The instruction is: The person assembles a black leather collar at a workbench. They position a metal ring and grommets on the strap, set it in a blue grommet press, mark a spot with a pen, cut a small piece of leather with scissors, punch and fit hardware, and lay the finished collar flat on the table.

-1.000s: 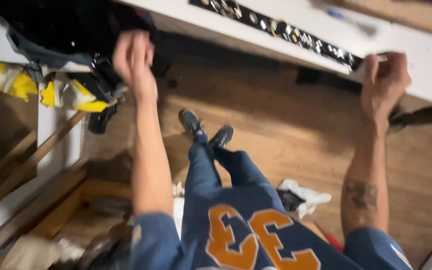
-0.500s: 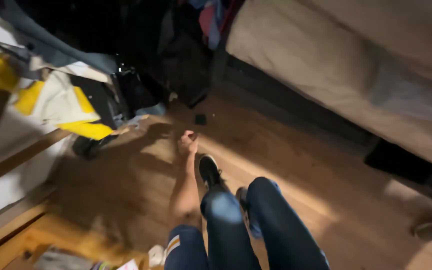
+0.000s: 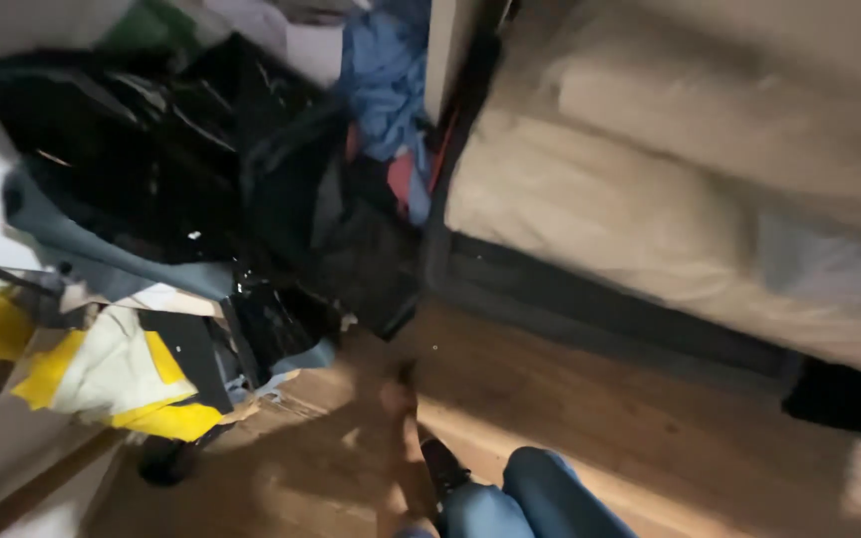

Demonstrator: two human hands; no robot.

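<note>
My left hand hangs low over the wooden floor, blurred, a little short of a heap of dark clothes. Whether its fingers hold anything I cannot make out. Just below the hand, my legs in blue jeans and a dark shoe show at the bottom edge. My right hand is out of the picture.
A bed with beige bedding on a dark base fills the right. Blue and red garments lie in the corner. Yellow and white fabric spills at the left, with a small dark object on the floor beneath it.
The view has swung from the white counter toward the clothes heap and bed. My left arm has dropped from raised to low over the floor. My right hand has left the view.
</note>
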